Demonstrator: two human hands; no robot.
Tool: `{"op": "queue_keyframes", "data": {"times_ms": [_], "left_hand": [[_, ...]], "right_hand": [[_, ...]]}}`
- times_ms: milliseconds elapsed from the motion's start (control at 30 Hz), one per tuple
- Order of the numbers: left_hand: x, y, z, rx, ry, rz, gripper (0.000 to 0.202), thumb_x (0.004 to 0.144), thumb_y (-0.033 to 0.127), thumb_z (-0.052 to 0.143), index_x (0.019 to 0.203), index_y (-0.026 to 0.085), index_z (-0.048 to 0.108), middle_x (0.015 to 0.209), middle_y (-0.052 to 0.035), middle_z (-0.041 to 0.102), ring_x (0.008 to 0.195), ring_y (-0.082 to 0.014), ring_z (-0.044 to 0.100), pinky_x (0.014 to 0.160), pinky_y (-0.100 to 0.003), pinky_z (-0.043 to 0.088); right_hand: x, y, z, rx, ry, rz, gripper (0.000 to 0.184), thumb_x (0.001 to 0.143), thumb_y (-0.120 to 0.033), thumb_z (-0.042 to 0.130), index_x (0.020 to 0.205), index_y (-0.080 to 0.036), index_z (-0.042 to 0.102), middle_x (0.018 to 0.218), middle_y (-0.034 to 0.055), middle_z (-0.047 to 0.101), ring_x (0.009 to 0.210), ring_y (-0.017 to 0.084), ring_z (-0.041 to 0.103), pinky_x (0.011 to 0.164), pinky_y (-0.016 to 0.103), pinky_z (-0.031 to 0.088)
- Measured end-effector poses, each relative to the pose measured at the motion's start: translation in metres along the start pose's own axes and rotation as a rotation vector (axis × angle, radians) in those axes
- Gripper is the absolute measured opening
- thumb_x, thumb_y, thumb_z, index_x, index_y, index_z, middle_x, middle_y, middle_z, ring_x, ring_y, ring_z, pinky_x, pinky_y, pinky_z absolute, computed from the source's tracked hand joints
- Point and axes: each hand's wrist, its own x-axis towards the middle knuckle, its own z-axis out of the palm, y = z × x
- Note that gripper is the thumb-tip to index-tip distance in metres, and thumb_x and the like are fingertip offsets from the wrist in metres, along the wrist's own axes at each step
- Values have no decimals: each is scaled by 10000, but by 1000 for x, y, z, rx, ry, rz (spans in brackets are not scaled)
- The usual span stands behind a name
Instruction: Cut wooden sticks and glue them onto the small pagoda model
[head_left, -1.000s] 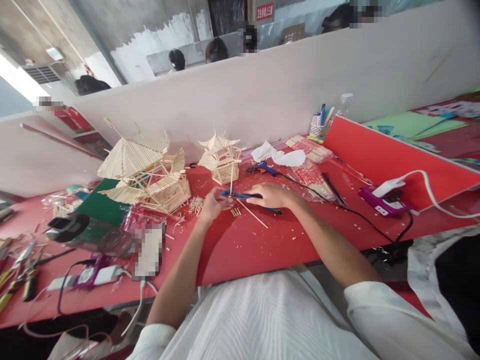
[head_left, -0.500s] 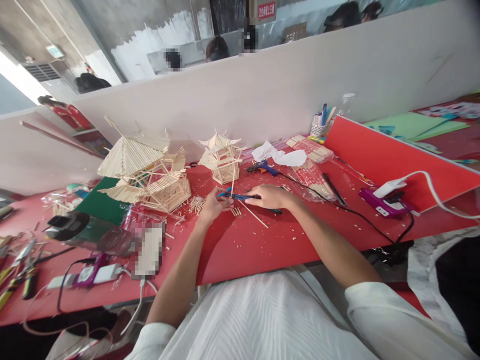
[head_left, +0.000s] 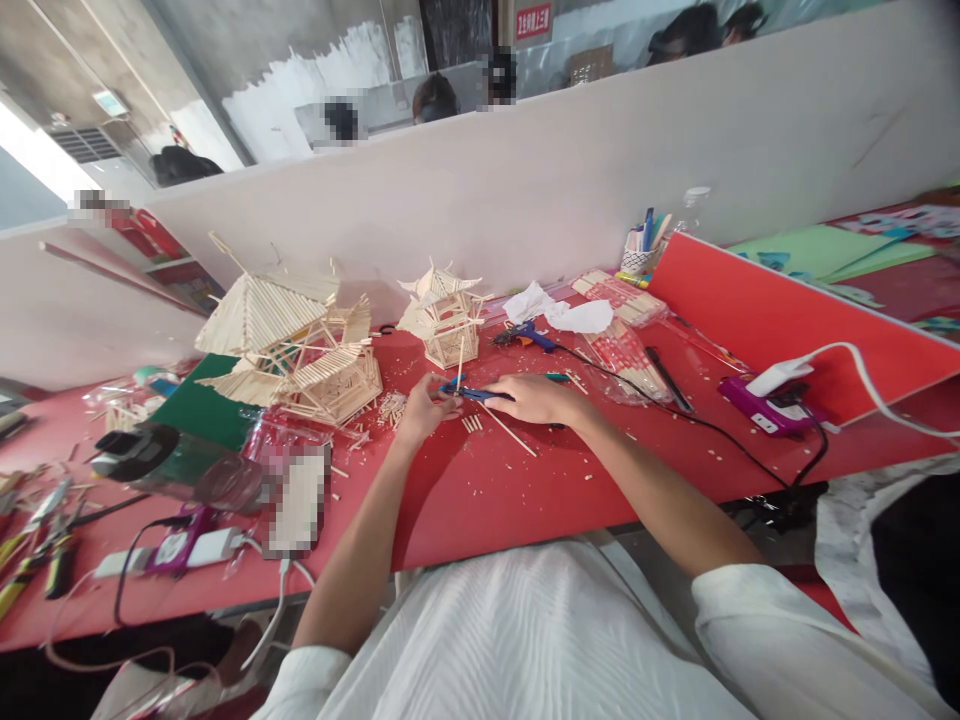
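Note:
My right hand (head_left: 536,398) is closed around blue pliers (head_left: 478,393), whose jaws point toward my left hand. Between the two hands a thin wooden stick (head_left: 460,362) stands nearly upright at the jaws. My left hand (head_left: 421,412) pinches the stick's lower end, though its fingertips are partly hidden by the blue tool. Just behind my hands is a small wooden-stick pavilion (head_left: 452,345). A larger stick pavilion (head_left: 330,385) stands to the left. Short cut stick pieces (head_left: 393,408) lie beside my left hand, and one long stick (head_left: 510,430) rests in front of my right hand.
A blue glue gun (head_left: 531,335) with a black cable lies behind my right hand, near crumpled tissue (head_left: 559,310) and packed sticks (head_left: 626,355). At right is a purple power strip (head_left: 765,405); at left, a bottle (head_left: 187,465), a phone (head_left: 298,500) and pliers (head_left: 64,550).
The upright stick and the blue pliers have shifted slightly left. My right hand has moved a little left and lower; my left hand has barely moved.

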Motion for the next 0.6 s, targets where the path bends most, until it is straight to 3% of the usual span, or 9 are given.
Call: {"op": "queue_keyframes", "data": {"times_ms": [267,600], "left_hand": [[2,4,-4,13,36,3,534,641,245,892,1011,193,510,731,24,699,652,-169,727,685,-324,627],[0,10,-6,56,31,41,549,631,275,904,1005,196,509,710,44,676,606,-141,700,645,-285,611]], "right_hand": [[-1,-21,7,-142,52,30,382,1062,-364,375,1232,-191,670,1173,138,746,1053,292,699,833,327,446],[-1,-28,9,-268,75,111,465,1070,-450,333,1150,-128,659,1120,193,751,1030,333,714,836,366,471]]}}
